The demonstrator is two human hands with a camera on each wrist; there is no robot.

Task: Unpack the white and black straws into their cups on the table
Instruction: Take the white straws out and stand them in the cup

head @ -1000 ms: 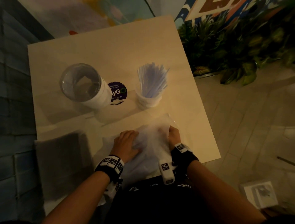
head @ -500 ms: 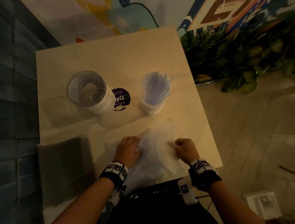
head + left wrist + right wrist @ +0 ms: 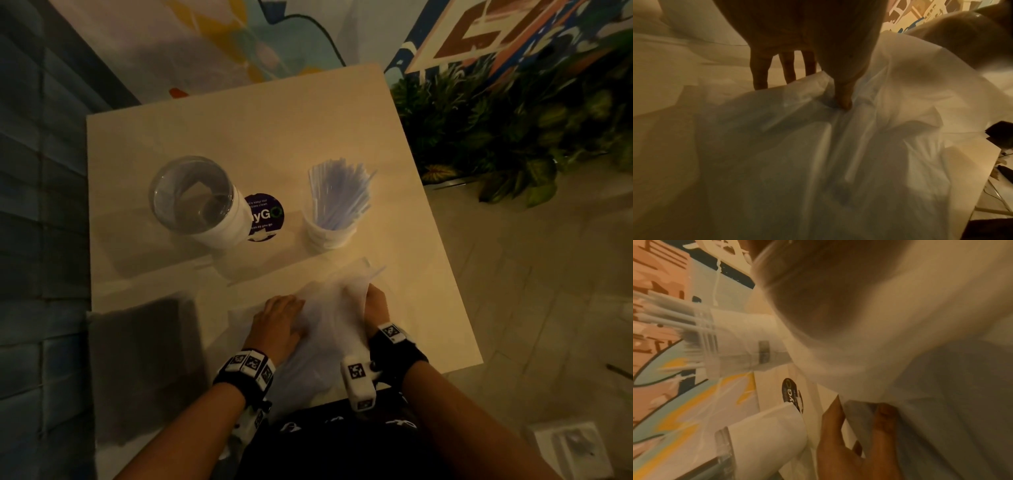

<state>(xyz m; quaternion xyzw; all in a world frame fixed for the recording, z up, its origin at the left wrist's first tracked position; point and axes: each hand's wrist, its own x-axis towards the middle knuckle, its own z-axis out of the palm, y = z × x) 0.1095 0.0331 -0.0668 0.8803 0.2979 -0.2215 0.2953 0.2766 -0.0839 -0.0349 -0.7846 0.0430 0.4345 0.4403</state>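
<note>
A translucent plastic bag (image 3: 329,329) of white straws lies crumpled at the table's near edge. My left hand (image 3: 291,318) pinches its left side, with the thumb (image 3: 842,99) pushed down into the film and the fingers (image 3: 760,76) behind its edge. My right hand (image 3: 375,303) is at the bag's right side. Its fingers are hidden under the film, and in the right wrist view they are only a blurred dark shape (image 3: 828,301). Behind the bag, a white cup (image 3: 329,233) holds white straws (image 3: 339,192). An empty clear cup (image 3: 195,202) stands to the left.
A dark flat packet (image 3: 137,370) lies at the table's near left. A round purple sticker (image 3: 265,216) sits between the cups. Leafy plants (image 3: 496,130) stand off the table's (image 3: 239,130) right edge, and a white box (image 3: 568,448) is on the floor.
My right hand pulled back from the bag as a fist, then moved forward to the bag's right side again. The left hand has stayed on the bag.
</note>
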